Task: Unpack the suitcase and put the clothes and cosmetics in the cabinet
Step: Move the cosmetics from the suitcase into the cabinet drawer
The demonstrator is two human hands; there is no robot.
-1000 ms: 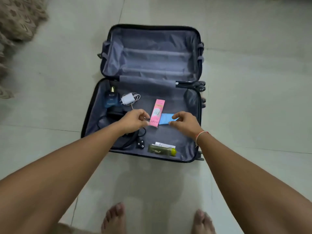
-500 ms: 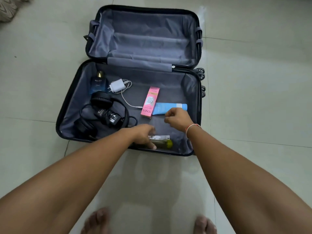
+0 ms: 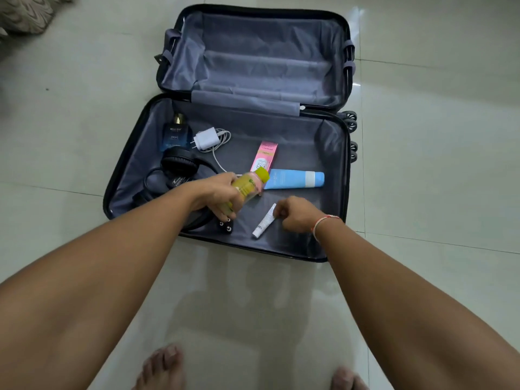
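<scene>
A dark suitcase (image 3: 126, 153) lies open on the tiled floor, its grey lining showing. My left hand (image 3: 216, 194) grips a yellow-green bottle (image 3: 249, 183) lifted above the near half. My right hand (image 3: 297, 213) has its fingers curled at the top end of a small white tube (image 3: 263, 222) that lies on the lining. Behind them lie a pink carton (image 3: 266, 157) and a blue tube (image 3: 294, 179). A blue perfume bottle (image 3: 176, 135) stands at the far left corner of the near half.
A white charger with its cable (image 3: 208, 139) and black headphones (image 3: 177, 164) with a black plug (image 3: 226, 225) lie in the left of the near half. The lid half (image 3: 253, 57) holds nothing visible. Patterned fabric (image 3: 25, 12) shows at top left. My bare feet stand below.
My left hand went down to the yellow-green bottle at the near edge, took hold of it and lifted it. My right hand moved from the blue tube to the small white tube.
</scene>
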